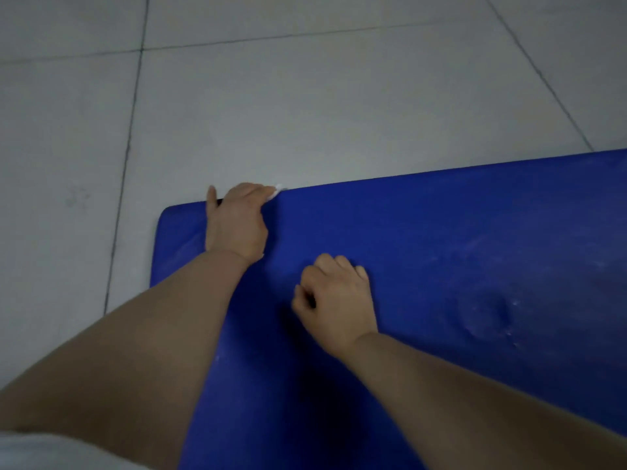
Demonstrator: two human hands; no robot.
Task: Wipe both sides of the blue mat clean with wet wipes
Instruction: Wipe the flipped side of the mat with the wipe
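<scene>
Fingers of the left hand were curled over the far edge of the blue mat, close to its corner at about ten o'clock from the middle of the view, with the thumb stretched out to the left along that edge. A small white scrap, which looked like a wet wipe, peeked out from under the fingertips at the hand's one o'clock side, right on the mat's edge; most of it was hidden, so how it was folded could not be told. The right hand sat near the centre of the view, at four o'clock from the left hand and apart from it, its fingers bent inward into a loose fist with the knuckles resting on the mat. Nothing showed inside that fist.

The mat lay flat on a grey tiled floor, filling the view from the centre out to three and six o'clock. Pale scuffs and a shallow dent marked its surface at three o'clock from the right hand. Both bare forearms reached in from six o'clock.
</scene>
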